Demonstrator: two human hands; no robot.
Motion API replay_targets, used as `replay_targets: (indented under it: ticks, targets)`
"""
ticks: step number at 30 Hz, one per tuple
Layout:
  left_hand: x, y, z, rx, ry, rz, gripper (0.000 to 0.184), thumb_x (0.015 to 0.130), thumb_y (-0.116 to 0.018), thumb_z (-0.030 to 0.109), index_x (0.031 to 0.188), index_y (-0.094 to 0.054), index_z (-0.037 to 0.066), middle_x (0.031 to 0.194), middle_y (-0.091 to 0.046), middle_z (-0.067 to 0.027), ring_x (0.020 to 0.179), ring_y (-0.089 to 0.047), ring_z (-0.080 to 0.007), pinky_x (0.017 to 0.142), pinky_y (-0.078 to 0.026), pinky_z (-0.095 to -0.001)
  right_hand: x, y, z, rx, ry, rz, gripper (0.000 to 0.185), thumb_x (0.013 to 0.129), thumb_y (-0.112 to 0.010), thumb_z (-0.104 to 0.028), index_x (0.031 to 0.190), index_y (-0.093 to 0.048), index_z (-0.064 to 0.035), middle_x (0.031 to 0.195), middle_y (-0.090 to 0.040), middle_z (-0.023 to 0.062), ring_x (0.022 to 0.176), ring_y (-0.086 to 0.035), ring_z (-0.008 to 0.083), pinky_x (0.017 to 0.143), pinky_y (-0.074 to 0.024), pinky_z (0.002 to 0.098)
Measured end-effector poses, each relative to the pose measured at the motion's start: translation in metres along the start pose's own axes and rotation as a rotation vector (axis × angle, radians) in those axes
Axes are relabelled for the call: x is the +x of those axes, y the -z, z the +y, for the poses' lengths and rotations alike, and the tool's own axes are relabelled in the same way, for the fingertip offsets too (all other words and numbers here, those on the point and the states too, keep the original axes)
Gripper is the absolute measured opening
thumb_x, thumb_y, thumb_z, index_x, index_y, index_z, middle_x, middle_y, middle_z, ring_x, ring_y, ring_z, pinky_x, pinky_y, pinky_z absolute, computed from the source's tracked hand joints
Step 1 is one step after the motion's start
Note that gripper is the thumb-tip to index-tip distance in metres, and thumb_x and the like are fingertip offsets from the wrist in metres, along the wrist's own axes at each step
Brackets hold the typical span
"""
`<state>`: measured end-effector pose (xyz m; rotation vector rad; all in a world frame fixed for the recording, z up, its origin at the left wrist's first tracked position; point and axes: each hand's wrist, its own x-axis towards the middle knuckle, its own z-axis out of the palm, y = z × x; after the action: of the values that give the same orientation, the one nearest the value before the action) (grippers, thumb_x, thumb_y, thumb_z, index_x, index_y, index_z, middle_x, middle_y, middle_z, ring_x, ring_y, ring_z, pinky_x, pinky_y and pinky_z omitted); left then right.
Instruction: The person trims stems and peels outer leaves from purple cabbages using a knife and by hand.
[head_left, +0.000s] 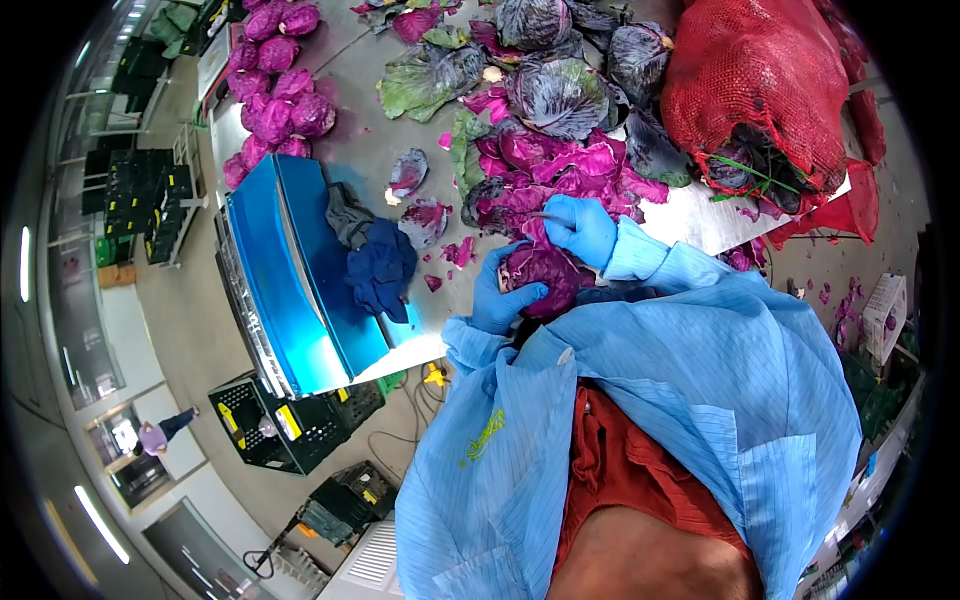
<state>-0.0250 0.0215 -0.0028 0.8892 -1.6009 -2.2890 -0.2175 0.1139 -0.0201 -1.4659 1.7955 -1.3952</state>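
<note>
My left hand [503, 294] is wrapped around the left side of a purple red cabbage [548, 278], held close to my body at the table edge. Just above the cabbage, my right hand [582, 232] is closed in a fist. A thin grey blade, which looks like a small knife [542, 214], juts out from it to the left; the handle is hidden. Both hands wear blue gloves. Loose purple cabbage leaves [560, 165] lie heaped right beyond my hands.
Untrimmed dark cabbages [562, 98] sit farther back on the metal table [350, 95]. A red mesh sack [755, 90] of cabbages stands at right. Peeled cabbages [275, 118] are piled at far left, by a blue bin [290, 270] with dark blue cloth [381, 268] beside it. Black crates [290, 425] stand below.
</note>
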Motion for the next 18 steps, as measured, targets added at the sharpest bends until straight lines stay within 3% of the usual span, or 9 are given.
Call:
replay_targets:
  ticks: [4,5,8,11,12,14,16,17,18]
  targets:
    - [-0.002,0.005,-0.005,0.026,-0.082,-0.002,0.079,0.058,-0.085,0.012,0.126,-0.047,-0.001,0.119,-0.058,-0.0146,0.109,-0.057,-0.0262,0.097,-0.046,-0.0381,0.002,0.015,0.003,0.419,-0.635,0.11,0.019,0.091,-0.057,-0.023,0.09,-0.062,-0.0044,0.063,-0.052,0.0012,0.051,-0.051,0.0124,0.048,-0.0436,0.0286]
    - [-0.003,0.006,-0.008,0.027,-0.101,0.005,0.08,0.058,-0.085,0.012,0.127,-0.046,-0.001,0.121,-0.057,-0.0149,0.11,-0.057,-0.027,0.097,-0.045,-0.0386,0.002,0.018,0.014,0.411,-0.643,0.198,0.027,0.093,-0.056,-0.029,0.097,-0.063,-0.0028,0.064,-0.051,-0.0022,0.05,-0.047,0.0075,0.045,-0.0429,0.0264]
    - [-0.01,0.01,-0.02,-0.176,-0.098,0.07,0.08,0.059,-0.084,0.01,0.128,-0.045,0.001,0.125,-0.054,-0.0147,0.114,-0.054,-0.0281,0.099,-0.044,-0.0401,0.005,0.045,0.027,0.136,-0.838,0.032,0.035,0.091,-0.059,-0.03,0.11,-0.061,-0.0002,0.072,-0.062,0.0089,0.062,-0.062,0.0146,0.053,-0.049,0.0305]
    - [-0.012,0.007,-0.012,-0.206,-0.081,0.1,0.082,0.058,-0.086,0.011,0.128,-0.044,0.001,0.127,-0.052,-0.0148,0.115,-0.053,-0.0276,0.102,-0.041,-0.0404,-0.005,0.04,0.017,-0.231,-0.279,0.105,0.048,0.089,-0.065,-0.029,0.129,-0.054,-0.005,0.082,-0.064,0.0032,0.064,-0.055,0.0105,0.06,-0.0465,0.0247]
    - [-0.012,0.008,-0.012,-0.188,-0.097,0.103,0.082,0.058,-0.086,0.011,0.128,-0.044,0.002,0.127,-0.052,-0.0146,0.115,-0.053,-0.0274,0.102,-0.041,-0.0403,-0.005,0.034,0.005,0.087,-0.368,0.085,0.058,0.084,-0.07,-0.026,0.134,-0.049,-0.0083,0.084,-0.062,0.0051,0.074,-0.056,0.0117,0.07,-0.0474,0.0256]
    - [-0.01,0.008,-0.013,-0.154,-0.128,0.108,0.082,0.057,-0.086,0.011,0.128,-0.044,0.002,0.126,-0.052,-0.0143,0.115,-0.053,-0.027,0.102,-0.041,-0.0401,0.003,0.042,-0.037,0.15,-0.494,-0.209,0.053,0.082,-0.071,-0.021,0.132,-0.053,-0.0115,0.087,-0.064,0.0071,0.076,-0.054,0.0102,0.071,-0.047,0.0273]
    - [-0.01,0.005,-0.008,-0.102,-0.162,0.091,0.083,0.057,-0.086,0.011,0.128,-0.045,0.002,0.125,-0.053,-0.014,0.115,-0.053,-0.0269,0.102,-0.042,-0.04,-0.004,0.022,-0.038,0.186,-0.394,-0.199,0.045,0.081,-0.072,-0.015,0.124,-0.06,-0.0117,0.09,-0.066,0.0076,0.075,-0.056,0.0118,0.068,-0.047,0.0285]
    - [-0.01,0.004,-0.006,-0.076,-0.179,0.085,0.083,0.056,-0.086,0.012,0.128,-0.045,0.002,0.125,-0.053,-0.0138,0.114,-0.053,-0.0268,0.102,-0.042,-0.0399,-0.008,0.011,-0.029,0.226,-0.32,-0.147,0.036,0.079,-0.074,-0.024,0.109,-0.067,-0.0068,0.087,-0.065,0.0127,0.081,-0.065,0.022,0.072,-0.0502,0.0345]
    - [-0.01,0.005,-0.006,-0.053,-0.201,0.089,0.084,0.057,-0.086,0.012,0.128,-0.044,0.002,0.125,-0.053,-0.0139,0.115,-0.053,-0.0269,0.101,-0.042,-0.0398,-0.008,0.011,-0.031,0.204,-0.301,-0.12,0.029,0.081,-0.071,-0.02,0.106,-0.068,-0.0065,0.084,-0.065,0.0107,0.078,-0.064,0.0202,0.07,-0.0493,0.0336]
